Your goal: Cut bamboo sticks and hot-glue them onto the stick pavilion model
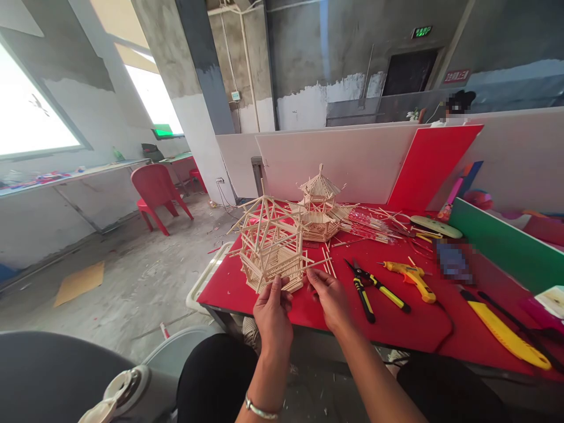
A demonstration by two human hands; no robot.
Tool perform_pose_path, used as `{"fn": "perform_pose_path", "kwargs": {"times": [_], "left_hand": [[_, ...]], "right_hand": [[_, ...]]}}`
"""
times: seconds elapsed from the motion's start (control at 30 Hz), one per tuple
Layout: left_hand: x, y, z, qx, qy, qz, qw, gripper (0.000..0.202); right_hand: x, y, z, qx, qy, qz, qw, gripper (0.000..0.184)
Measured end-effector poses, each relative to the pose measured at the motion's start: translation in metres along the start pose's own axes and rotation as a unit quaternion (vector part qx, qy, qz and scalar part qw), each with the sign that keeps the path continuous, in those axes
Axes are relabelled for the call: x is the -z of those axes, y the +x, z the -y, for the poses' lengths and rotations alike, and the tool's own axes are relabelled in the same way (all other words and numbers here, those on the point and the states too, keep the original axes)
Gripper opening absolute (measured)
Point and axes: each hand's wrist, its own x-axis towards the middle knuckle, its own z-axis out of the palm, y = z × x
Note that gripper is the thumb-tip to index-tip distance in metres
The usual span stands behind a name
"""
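While pinching a stick [320, 262] in the right hand [326, 295], works over the front edge of the bench [409, 335], presumably for reach. Cannot tell any hold in the nearly closed left hand [274, 308]

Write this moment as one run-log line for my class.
Left hand: at near stick model | right hand: at thin stick, grip unclear | cutters, glue gun: on red table

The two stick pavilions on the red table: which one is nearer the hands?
The front pavilion, just beyond the left hand, with an open frame on top. The rear pavilion stands farther away and is closely covered on top.
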Motion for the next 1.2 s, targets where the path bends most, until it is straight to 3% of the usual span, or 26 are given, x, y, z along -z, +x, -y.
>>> {"fn": "perform_pose_path", "kwargs": {"times": [0.57, 0.87, 1.0, 1.1, 1.17, 1.2], "left_hand": [[0.003, 0.002, -0.003, -0.008, 0.016, 0.004, 1.0, 0.032], [0.004, -0.002, 0.002, -0.008, 0.035, 0.011, 0.999, 0.032], [0.009, -0.006, 0.007, 0.022, 0.067, 0.04, 0.997, 0.033], [0.01, -0.008, 0.011, 0.076, 0.104, 0.076, 0.989, 0.036], [0.008, -0.008, 0.014, 0.086, 0.115, 0.081, 0.986, 0.038], [0.006, -0.008, 0.017, 0.081, 0.117, 0.081, 0.987, 0.039]], "right_hand": [[-0.009, 0.009, 0.004, 0.027, 0.001, 0.001, 1.0, 0.043], [-0.003, 0.009, -0.003, 0.029, -0.013, -0.005, 0.999, 0.047], [0.012, 0.009, -0.003, 0.041, -0.063, -0.007, 0.997, 0.048], [0.036, 0.009, 0.005, 0.033, -0.095, 0.002, 0.995, 0.05], [0.06, 0.009, 0.012, 0.054, -0.182, 0.015, 0.982, 0.053], [0.074, 0.008, 0.015, 0.085, -0.265, 0.007, 0.961, 0.053]]}}
